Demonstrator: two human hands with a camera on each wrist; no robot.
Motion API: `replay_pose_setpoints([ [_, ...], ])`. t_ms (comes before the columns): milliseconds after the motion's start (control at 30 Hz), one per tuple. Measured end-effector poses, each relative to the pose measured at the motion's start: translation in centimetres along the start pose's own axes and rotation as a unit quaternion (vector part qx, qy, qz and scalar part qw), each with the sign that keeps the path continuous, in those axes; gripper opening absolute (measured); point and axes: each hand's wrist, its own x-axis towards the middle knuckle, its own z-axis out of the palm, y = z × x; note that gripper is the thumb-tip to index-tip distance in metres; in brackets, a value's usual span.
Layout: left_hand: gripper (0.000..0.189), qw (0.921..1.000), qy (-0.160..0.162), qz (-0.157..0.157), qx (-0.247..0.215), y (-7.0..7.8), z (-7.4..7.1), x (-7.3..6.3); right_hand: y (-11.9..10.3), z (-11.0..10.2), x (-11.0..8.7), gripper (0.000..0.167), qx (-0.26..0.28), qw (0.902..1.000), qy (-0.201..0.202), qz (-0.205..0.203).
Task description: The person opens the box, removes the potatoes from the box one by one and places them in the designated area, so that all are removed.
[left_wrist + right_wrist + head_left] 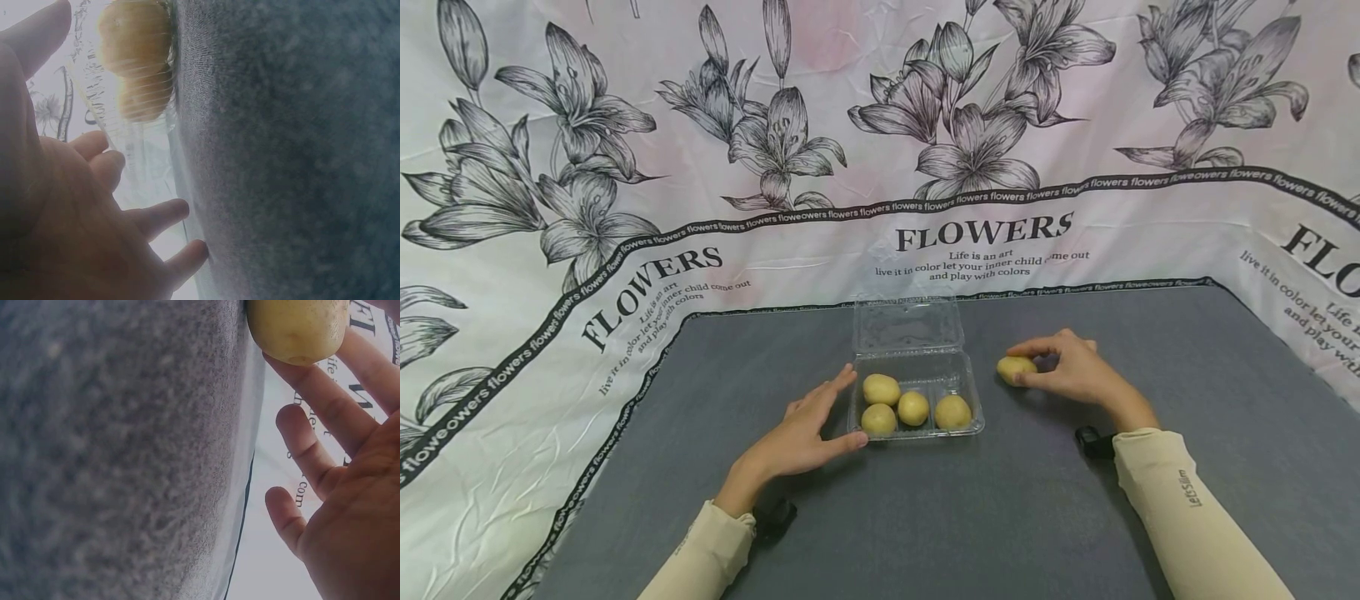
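Note:
A clear plastic clamshell box (925, 432) sits on the table with its lid (907, 325) raised at the back. Several small yellow potatoes (913, 408) lie inside, more on the left than on the right. My left hand (801, 433) is spread at the box's left side, fingertips and thumb right at its wall; the left wrist view shows potatoes (134, 40) through that wall. To the right of the box, my right hand (1078, 371) pinches another potato (1015, 370) between thumb and fingers. In the right wrist view, this potato (297, 328) is partly cut off at the top.
A grey cloth (1045, 508) covers the table. Behind and at the sides hangs a white curtain (820, 242) printed with flowers and lettering. Dark wrist devices show beneath both wrists, the right one (1094, 442) and the left one (775, 518).

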Motion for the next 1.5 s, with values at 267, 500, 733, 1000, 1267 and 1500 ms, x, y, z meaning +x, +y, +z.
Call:
replay_pose_setpoints([
  [267,0.093,1.0,-0.001,-0.002,0.002,-0.04,0.06,0.02,0.11,0.08,0.03,0.04,-0.002,1.0,-0.005,0.008],
  [500,0.093,1.0,0.003,0.006,0.002,0.03,0.03,-0.07,0.18,0.12,0.05,0.04,-0.003,0.9999,-0.011,0.007],
  [733,0.093,1.0,0.001,0.005,0.003,-0.07,0.05,-0.04,0.2,0.14,0.05,0.04,0.001,0.9999,-0.015,-0.001],
  [1000,0.092,1.0,0.002,0.007,0.002,0.05,0.0,-0.05,0.24,0.08,0.11,0.038,-0.003,0.9999,-0.013,-0.01],
  [1267,0.091,0.9999,0.005,0.009,0.003,0.1,0.0,-0.08,-0.06,0.06,0.08,0.039,-0.003,0.9999,-0.014,-0.007],
  [1500,0.092,1.0,0.002,0.005,-0.001,0.16,-0.02,-0.07,-0.09,0.09,0.04,0.041,-0.001,1.0,-0.01,-0.002],
])
